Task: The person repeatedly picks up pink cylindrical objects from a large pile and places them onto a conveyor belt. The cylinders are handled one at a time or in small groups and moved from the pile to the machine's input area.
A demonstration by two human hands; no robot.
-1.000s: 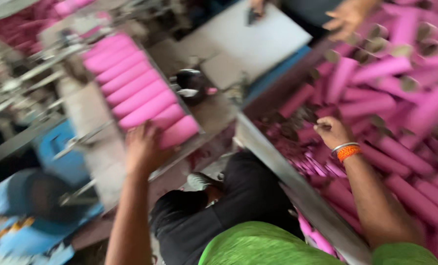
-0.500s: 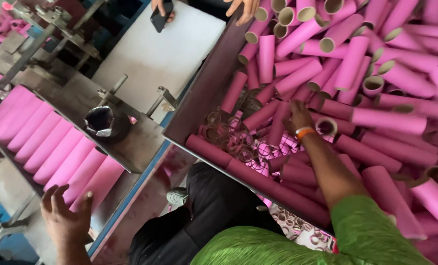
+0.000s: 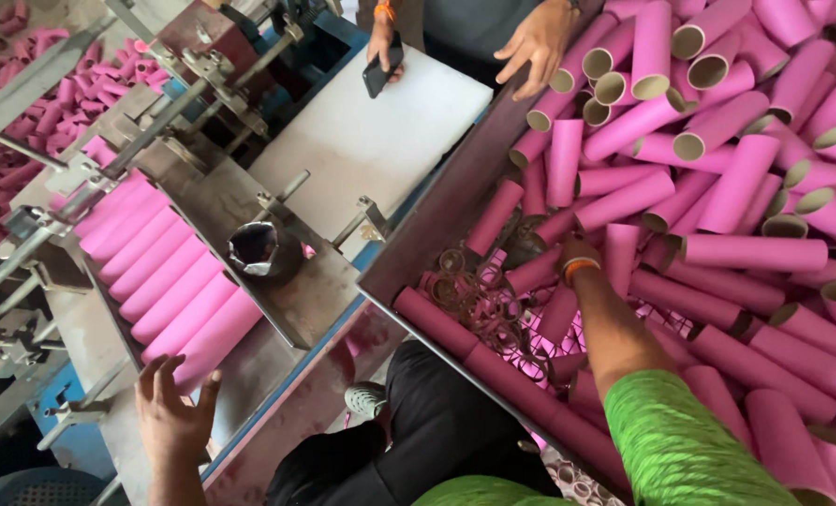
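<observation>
My left hand (image 3: 172, 412) is open with spread fingers. It rests on the grey machine bed just below a row of long pink cardboard tubes (image 3: 170, 281) lying side by side. My right arm, in a green sleeve and with an orange wristband, reaches into a big metal bin (image 3: 436, 211) heaped with pink tubes (image 3: 736, 187). My right hand (image 3: 570, 253) is sunk between tubes near a tangle of thin cardboard rings (image 3: 474, 292). Its fingers are hidden, so its hold is unclear.
A dark metal cup (image 3: 254, 248) sits on the machine's plate beside a white board (image 3: 371, 141). Another person stands at the top, one hand (image 3: 383, 42) holding a dark phone and the other hand (image 3: 533, 45) on the bin's rim. Pink offcuts (image 3: 24, 122) lie at the upper left.
The view has swung from the machine towards the bin. My left hand has come off the row of tubes onto the bed's near edge. My right hand stays low in the pile.
</observation>
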